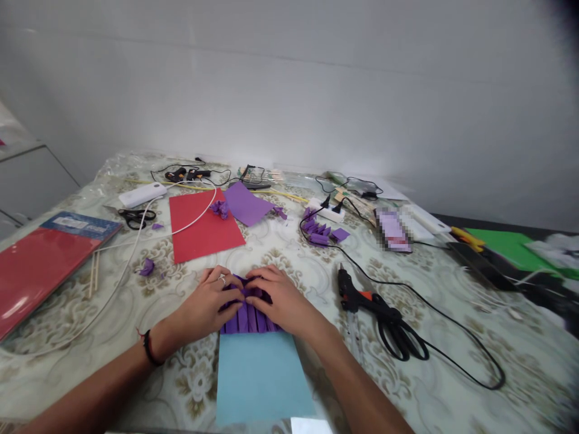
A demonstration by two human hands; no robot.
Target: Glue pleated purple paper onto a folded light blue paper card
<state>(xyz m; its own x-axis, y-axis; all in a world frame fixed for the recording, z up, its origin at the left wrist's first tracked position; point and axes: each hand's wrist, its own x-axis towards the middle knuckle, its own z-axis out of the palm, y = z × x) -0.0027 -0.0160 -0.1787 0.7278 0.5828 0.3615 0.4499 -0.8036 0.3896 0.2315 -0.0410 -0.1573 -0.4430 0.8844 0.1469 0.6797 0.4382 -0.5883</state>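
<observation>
Pleated purple paper [248, 318] lies over the far part of a light blue sheet [262, 380]. My left hand [205, 301], with a ring on one finger, curls its fingertips onto the paper's left side. From the right, my right hand [284, 301] pinches at the folds, its thumb and fingers almost meeting those of the left. The far edge of the purple paper is partly hidden under my fingers. To the right of my right hand lies a black glue gun [355, 294] with its cord, beside black-handled scissors [400, 337].
A red sheet [199, 241], a flat purple sheet [248, 204] and folded purple pieces [319, 229] lie beyond my hands. A white power strip [325, 210] and a phone [392, 229] are at the right. A red paper pack [49, 265] and other scissors [136, 217] lie left; cords cross the table.
</observation>
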